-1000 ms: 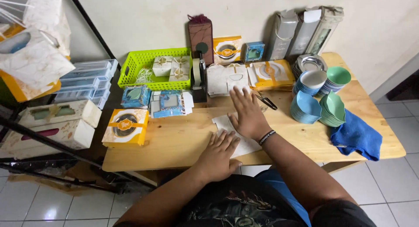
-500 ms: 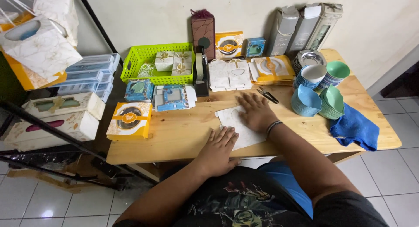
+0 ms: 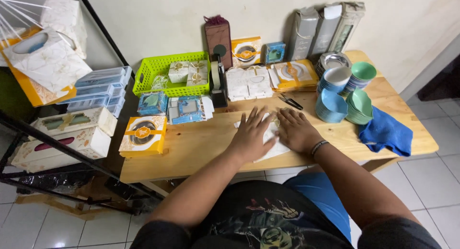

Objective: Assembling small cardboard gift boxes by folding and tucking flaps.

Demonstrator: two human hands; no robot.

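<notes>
A green basket (image 3: 143,74) sits at the table's (image 3: 191,143) back edge; a blue cloth (image 3: 385,133) lies near its right edge beside stacked bowls (image 3: 347,98).

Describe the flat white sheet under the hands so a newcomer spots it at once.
On the wooden table, near its front edge, left hand and right hand press flat on a white sheet. Unlike the boxes behind it, it lies flat and plain.

A flat white cardboard sheet (image 3: 270,144) (an unfolded box blank, mostly covered) lies pressed flat near the wooden table's (image 3: 191,148) front edge.
</notes>
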